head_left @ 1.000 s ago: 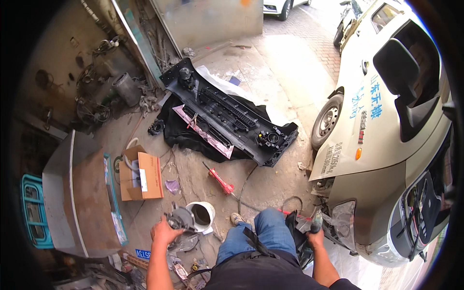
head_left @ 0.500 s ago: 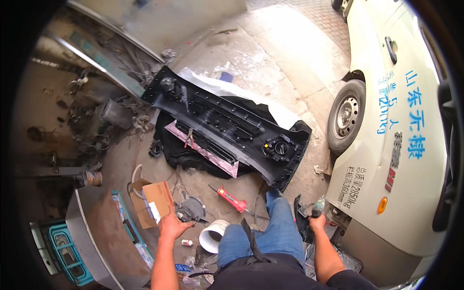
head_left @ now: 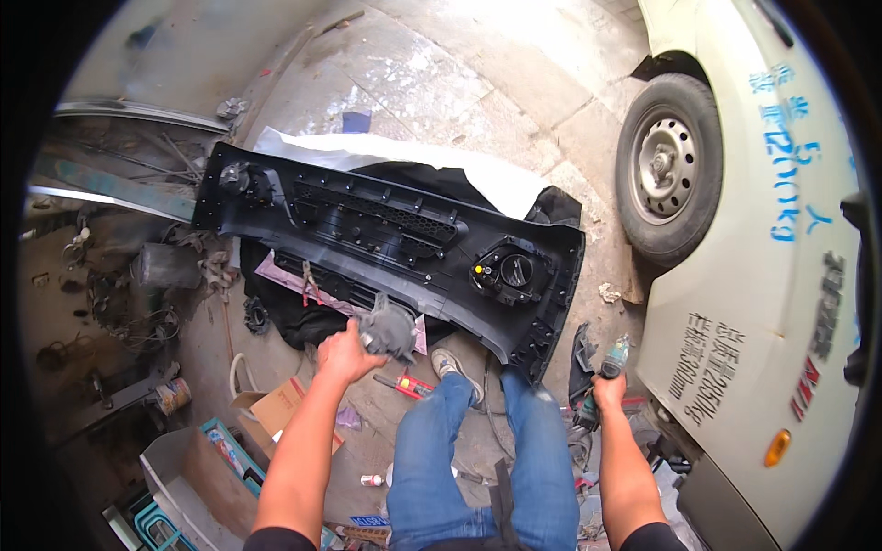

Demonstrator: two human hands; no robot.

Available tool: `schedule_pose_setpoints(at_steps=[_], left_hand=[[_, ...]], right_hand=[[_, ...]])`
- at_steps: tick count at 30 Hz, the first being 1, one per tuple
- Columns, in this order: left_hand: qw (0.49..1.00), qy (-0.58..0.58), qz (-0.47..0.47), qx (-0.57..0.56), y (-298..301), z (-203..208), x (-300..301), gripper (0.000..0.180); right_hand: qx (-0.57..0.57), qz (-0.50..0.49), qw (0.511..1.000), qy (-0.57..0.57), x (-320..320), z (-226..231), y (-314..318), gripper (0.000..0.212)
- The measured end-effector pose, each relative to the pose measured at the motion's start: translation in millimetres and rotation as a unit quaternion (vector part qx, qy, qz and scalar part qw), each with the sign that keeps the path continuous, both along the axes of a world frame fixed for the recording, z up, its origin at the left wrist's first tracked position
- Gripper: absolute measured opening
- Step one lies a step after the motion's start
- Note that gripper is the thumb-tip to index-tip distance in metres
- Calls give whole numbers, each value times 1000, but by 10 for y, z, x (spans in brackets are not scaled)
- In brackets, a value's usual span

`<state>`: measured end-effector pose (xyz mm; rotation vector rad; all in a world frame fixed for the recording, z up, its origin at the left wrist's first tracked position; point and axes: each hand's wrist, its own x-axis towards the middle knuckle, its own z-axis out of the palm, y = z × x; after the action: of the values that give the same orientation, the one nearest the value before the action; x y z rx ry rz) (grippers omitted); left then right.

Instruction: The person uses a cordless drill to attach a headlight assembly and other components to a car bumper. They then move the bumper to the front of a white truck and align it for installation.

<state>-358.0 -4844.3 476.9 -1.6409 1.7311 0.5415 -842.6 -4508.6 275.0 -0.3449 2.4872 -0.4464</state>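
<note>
My left hand [head_left: 343,354] is closed on a grey round lamp housing [head_left: 390,329], raised above the floor in front of me. Beyond it lies a long black car bumper [head_left: 367,234], inner side up, with a round lamp unit [head_left: 516,271] fitted at its right end. Down by my right leg, my right hand [head_left: 608,391] grips a dark green power tool [head_left: 614,360]; part of its body shows below the fist. Red-handled pliers [head_left: 310,284] rest at the bumper's near edge, over a pink strip [head_left: 280,274].
A cream vehicle [head_left: 735,303] with a wheel [head_left: 668,170] stands close on my right. Near my feet are a red tool [head_left: 410,386], an open cardboard box [head_left: 276,409] and a small white bottle [head_left: 371,480]. A grey bin-like container [head_left: 170,468] stands at the left.
My left hand has taken the grey lamp housing up off the floor beside the cardboard box. I have stepped toward the bumper, the power tool still in my right hand.
</note>
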Motion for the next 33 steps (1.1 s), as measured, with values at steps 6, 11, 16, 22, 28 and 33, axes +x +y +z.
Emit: schedule_pose_setpoints(at_steps=[6, 11, 16, 22, 28, 33], left_hand=[[997, 18, -74, 22, -611, -1684, -384, 92], [991, 37, -128, 9, -960, -2790, -452, 84], [983, 28, -179, -24, -1165, -3460, -348, 83], [944, 43, -325, -35, -1319, -3706, -177, 84], [942, 60, -327, 45, -1423, -3562, -248, 82], [963, 194, -185, -19, -1552, -3337, -532, 47]], right_hand=[[29, -21, 997, -68, -210, -1140, -166, 46], [-24, -11, 998, -49, -375, -1853, -367, 38], [-77, 1, 996, -53, -482, -2062, -554, 19], [-139, 31, 975, -172, -777, -2052, -573, 27], [-165, 47, 949, -265, -795, -2047, -390, 35], [-122, -28, 971, -204, -749, -1655, 41, 36]])
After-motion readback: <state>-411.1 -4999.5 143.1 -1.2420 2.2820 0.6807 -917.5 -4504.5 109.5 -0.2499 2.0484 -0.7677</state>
